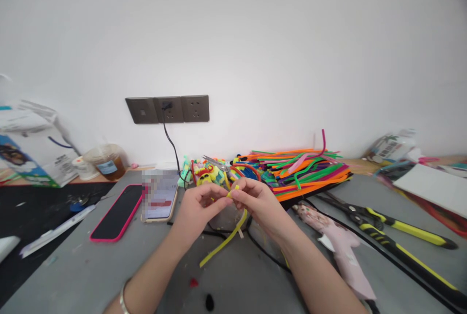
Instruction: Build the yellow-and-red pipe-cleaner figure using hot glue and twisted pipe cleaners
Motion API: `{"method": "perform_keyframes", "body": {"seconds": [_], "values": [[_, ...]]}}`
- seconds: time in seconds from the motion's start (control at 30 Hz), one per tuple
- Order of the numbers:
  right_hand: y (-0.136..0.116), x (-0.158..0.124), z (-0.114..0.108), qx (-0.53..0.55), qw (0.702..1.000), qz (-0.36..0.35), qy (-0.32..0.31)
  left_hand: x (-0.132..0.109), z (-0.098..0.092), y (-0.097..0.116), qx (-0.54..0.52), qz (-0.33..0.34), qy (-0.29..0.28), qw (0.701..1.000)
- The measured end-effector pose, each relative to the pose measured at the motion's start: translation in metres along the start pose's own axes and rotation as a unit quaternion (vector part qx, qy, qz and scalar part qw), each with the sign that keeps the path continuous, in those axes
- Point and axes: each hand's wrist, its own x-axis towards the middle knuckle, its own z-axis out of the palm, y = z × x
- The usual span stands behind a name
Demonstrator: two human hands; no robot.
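Above the middle of the grey table, my left hand (202, 209) and my right hand (260, 204) meet with their fingertips pinched together. Both are closed on a yellow pipe cleaner (223, 245), whose upper end is bent into a small piece between the fingers. Its long tail hangs down toward the lower left. Just behind my hands lie scissors (219, 163) on a heap of small colourful pipe-cleaner pieces (204, 174). A small red scrap (193, 282) and a black oval piece (209, 302) sit on the table below.
A bundle of coloured pipe cleaners (310, 170) lies against the wall. At right are a pink glue gun (333, 246) and yellow-black pliers (394, 246). On the left are a pink-cased phone (118, 214), a lit phone (160, 197) and a drink cup (109, 163). Black cords cross the table.
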Motion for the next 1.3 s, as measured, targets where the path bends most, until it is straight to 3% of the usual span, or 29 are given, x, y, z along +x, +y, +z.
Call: {"method": "perform_keyframes", "body": {"seconds": [0.2,0.53,0.87,1.03,1.3], "values": [[0.000,0.000,-0.002,-0.005,1.000,0.000,-0.017,0.001,-0.004,0.000,-0.001,-0.026,-0.028,0.999],[-0.007,-0.004,0.000,0.063,0.994,0.058,-0.062,0.000,-0.006,0.001,-0.032,-0.033,-0.086,0.995],[-0.003,-0.001,0.000,0.007,0.998,-0.023,-0.050,0.002,-0.004,0.003,-0.045,-0.047,-0.053,0.996],[-0.004,-0.001,0.000,-0.052,0.998,-0.031,-0.036,0.001,-0.006,0.002,-0.060,-0.047,-0.066,0.995],[-0.010,-0.004,0.004,-0.046,0.997,-0.044,-0.049,0.001,-0.007,0.002,-0.081,-0.067,-0.098,0.990]]}}
